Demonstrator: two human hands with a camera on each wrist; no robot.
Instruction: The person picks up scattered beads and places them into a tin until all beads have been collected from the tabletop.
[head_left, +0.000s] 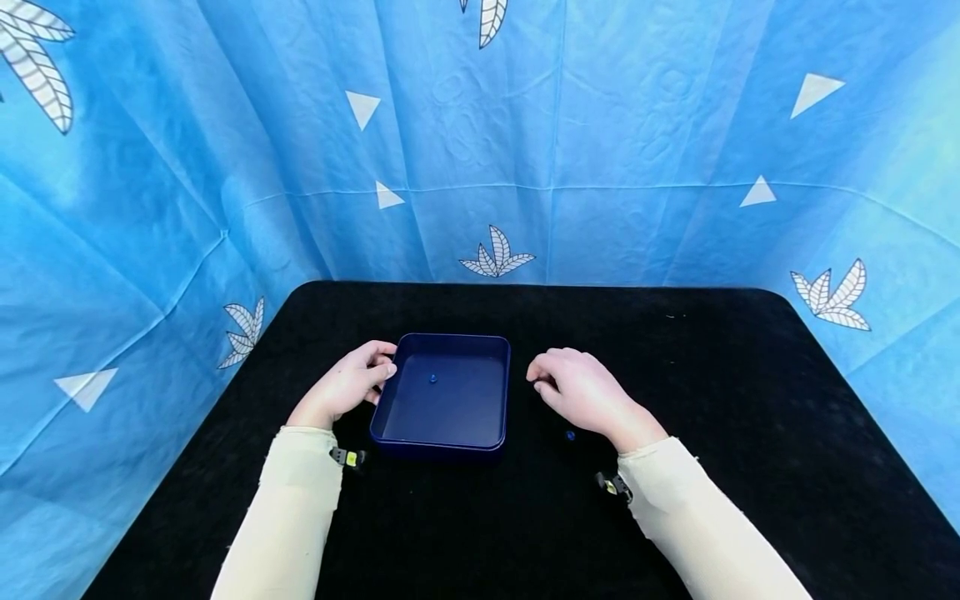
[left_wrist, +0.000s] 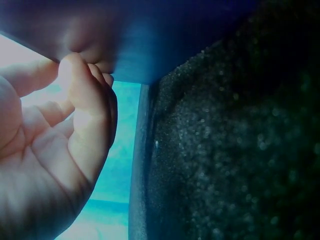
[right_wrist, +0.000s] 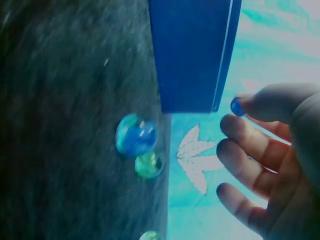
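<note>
Pinching right grip (head_left: pixel 577 390): thumb and forefinger clenched on a small, round, blue glassy ball (right_wrist: pixel 237 106) – just beside the tray, at its three o'clock.
Dark blue, square, shallow tray (head_left: pixel 450 412): on the black, cloth-like counter (head_left: pixel 765 433), its open side up.
Left grip (head_left: pixel 352 379): grasping the tray's side at nine o'clock, fingers bent against the wall.
Blue ball in the tray (head_left: pixel 432 379): lying on its floor, a touch towards eleven o'clock from the middle.
Balls on the counter: head view shows a blue one (head_left: pixel 571 435) between three and four o'clock of the tray; right wrist view shows a glossy blue ball (right_wrist: pixel 136 135), a clear greenish ball (right_wrist: pixel 149 165) close beside it, and a third – cut off at six o'clock.
Light blue curtain (head_left: pixel 637 125): at twelve o'clock, with white leaves and triangles.
</note>
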